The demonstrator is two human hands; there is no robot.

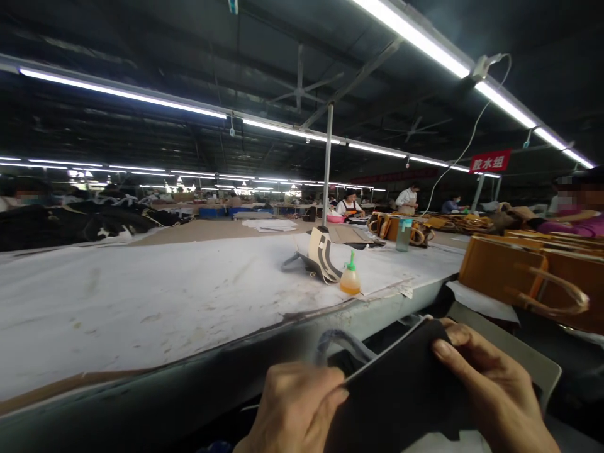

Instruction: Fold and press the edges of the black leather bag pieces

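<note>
Low in the head view, I hold a black bag panel (401, 384) with a pale upper edge in front of me. My left hand (302, 402), slightly blurred, is closed with thumb and fingers pinching the panel's left end. The fingers of my right hand (491, 371) grip its upper right corner, thumb on the near face. Behind the panel, between the hands, a grey plastic-wrapped handle (344, 340) curves up; whether it is joined to the panel is hidden. Beyond, on the table, a cream and black bag piece (321, 255) stands beside a green-tipped glue bottle (350, 277).
A white-covered worktable (155, 296) with a rounded front edge stretches ahead. Brown bags (504, 264) with plastic-wrapped handles are stacked at right. Farther back are a bluish-green bottle (403, 234), a metal post (328, 163) and a dark heap (85, 223). Several people work in the background.
</note>
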